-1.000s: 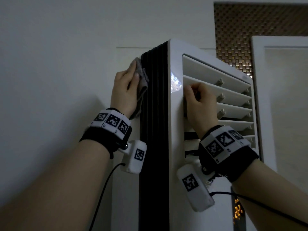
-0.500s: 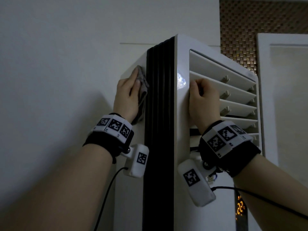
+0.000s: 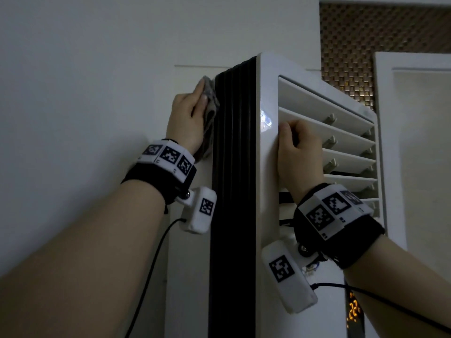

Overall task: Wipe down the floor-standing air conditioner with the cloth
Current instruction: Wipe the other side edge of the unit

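Lowest and nearest in the frame, two bare forearms reach upward, each with a black wrist band carrying white coded tags: the left wrist band (image 3: 168, 158) at centre left and the right wrist band (image 3: 334, 212) at lower right. A small white tagged module (image 3: 201, 211) hangs under the left wrist, another white module (image 3: 288, 276) hangs under the right, and a thin black cable runs from each.

Above them, the left hand (image 3: 188, 123) lies flat with its fingers straight, pressing the grey cloth (image 3: 210, 97) against the white side of the air conditioner (image 3: 268, 167), just left of the unit's black ribbed strip (image 3: 231, 167) and close to its top corner. The cloth spreads from beyond the fingertips down under the palm.

The right hand (image 3: 299, 152) is closed, its fingers curled over the left end of the second louvre slat (image 3: 341, 132) from the top, its thumb against the white front frame. More slats run across below it.

At the lower right edge, orange digits (image 3: 353, 313) glow on the unit's front.

Behind stands a plain pale wall (image 3: 73, 69). At upper right are a brown patterned panel (image 3: 385, 32) and a white door frame (image 3: 380, 142).
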The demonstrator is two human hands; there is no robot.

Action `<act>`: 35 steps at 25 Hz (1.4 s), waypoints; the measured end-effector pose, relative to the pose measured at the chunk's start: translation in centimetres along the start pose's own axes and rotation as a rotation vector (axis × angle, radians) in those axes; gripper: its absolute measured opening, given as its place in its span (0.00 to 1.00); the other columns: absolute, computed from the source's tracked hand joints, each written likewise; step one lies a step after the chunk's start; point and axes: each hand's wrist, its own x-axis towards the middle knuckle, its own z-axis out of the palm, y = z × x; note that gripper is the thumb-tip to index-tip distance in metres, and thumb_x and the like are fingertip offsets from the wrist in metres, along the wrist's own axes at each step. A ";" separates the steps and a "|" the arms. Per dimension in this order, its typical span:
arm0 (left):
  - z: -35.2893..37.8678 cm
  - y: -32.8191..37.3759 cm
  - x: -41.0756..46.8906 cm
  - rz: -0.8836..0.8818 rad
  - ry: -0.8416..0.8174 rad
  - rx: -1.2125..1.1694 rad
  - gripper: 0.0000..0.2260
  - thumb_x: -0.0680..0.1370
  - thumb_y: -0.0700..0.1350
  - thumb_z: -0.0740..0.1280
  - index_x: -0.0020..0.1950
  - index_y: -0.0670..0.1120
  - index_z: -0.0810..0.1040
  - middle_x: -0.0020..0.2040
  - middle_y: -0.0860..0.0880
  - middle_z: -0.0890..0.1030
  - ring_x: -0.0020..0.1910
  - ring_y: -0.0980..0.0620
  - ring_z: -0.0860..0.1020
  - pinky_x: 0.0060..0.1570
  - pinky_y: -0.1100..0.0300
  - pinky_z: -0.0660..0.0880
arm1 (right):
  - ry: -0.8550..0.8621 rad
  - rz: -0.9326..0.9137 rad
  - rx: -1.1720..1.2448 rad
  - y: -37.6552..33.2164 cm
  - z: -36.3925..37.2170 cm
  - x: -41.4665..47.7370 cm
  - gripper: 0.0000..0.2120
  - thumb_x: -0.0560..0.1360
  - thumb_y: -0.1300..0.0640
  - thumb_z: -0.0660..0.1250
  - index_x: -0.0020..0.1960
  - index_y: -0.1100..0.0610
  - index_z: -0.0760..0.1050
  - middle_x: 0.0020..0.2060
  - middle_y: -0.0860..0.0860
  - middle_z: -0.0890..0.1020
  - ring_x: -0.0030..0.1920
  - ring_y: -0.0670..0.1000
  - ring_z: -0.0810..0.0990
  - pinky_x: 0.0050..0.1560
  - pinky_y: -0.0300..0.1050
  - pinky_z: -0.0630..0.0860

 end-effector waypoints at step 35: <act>0.4 -3.1 -4.8 -0.160 0.006 -0.022 0.19 0.84 0.44 0.53 0.75 0.47 0.64 0.60 0.36 0.74 0.59 0.43 0.74 0.67 0.49 0.66 | 0.050 -0.022 -0.084 0.0 0.3 -0.2 0.08 0.79 0.53 0.57 0.44 0.53 0.71 0.48 0.58 0.78 0.53 0.59 0.74 0.59 0.56 0.69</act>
